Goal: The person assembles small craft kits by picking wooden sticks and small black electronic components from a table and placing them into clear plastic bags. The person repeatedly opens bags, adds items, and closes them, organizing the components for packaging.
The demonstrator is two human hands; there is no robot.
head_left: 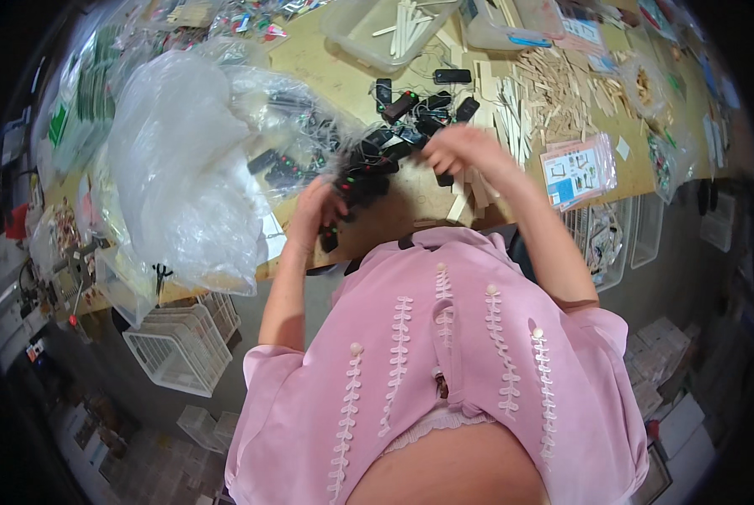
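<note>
Plastic bag (183, 160) lies crumpled at left, a few black modules (280, 160) inside. Left hand (314, 210) closes around a wired bunch (356, 181); right hand (457, 150) pinches one module. Judging by the loose pile (419, 105) beyond, much sorting remains.

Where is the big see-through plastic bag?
In the head view, the clear plastic bag lies on the wooden table at the person's left, just beside the left hand and the pile of small black boxes.

Glossy, crinkled clear plastic bag (183, 168) — matt black plastic parts (368, 172) — pale bare-wood sticks (545, 93).
</note>
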